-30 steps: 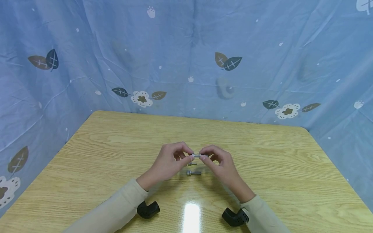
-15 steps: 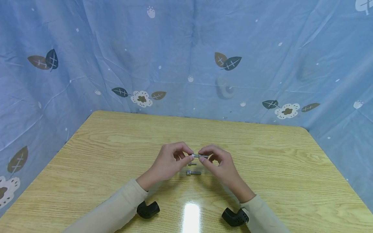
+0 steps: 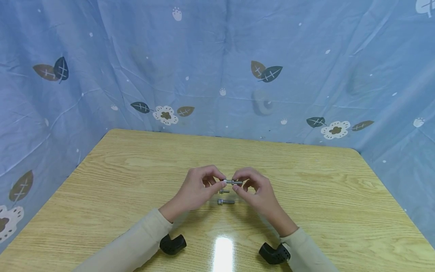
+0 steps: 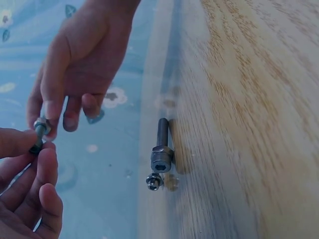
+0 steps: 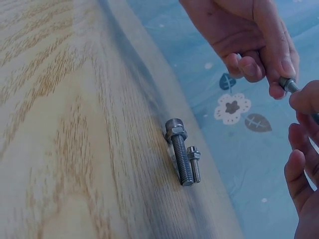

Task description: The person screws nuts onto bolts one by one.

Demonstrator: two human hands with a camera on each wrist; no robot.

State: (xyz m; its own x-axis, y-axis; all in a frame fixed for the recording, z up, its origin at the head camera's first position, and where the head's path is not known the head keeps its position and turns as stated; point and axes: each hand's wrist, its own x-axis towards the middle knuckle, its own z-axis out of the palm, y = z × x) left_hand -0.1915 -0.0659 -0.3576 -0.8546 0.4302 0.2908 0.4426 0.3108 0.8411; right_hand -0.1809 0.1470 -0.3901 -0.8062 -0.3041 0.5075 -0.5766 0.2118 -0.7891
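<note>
My left hand point(image 3: 198, 190) pinches the head end of a metal bolt point(image 3: 229, 181) and holds it level above the table. A hex nut point(image 4: 42, 124) sits partway along the bolt's shank. Thumb and index finger of my right hand point(image 3: 256, 190) curl round the nut, with the threaded end sticking out between them. In the right wrist view, my right fingers hide the nut. Below the hands lie a large socket-head bolt point(image 5: 182, 157) with a nut up by its head, and a smaller bolt point(image 5: 195, 167) also fitted with a nut, side by side.
The wooden table point(image 3: 142, 162) reaches back to a blue patterned curtain point(image 3: 210, 56). A black elbow-shaped piece point(image 3: 172, 244) is by the left sleeve, and another black piece point(image 3: 274, 254) by the right. Light glares on the table's front.
My right thumb has dropped slightly and its fingertips have spread, so the nut and threaded end show more. My left hand and both bolts on the table stay put.
</note>
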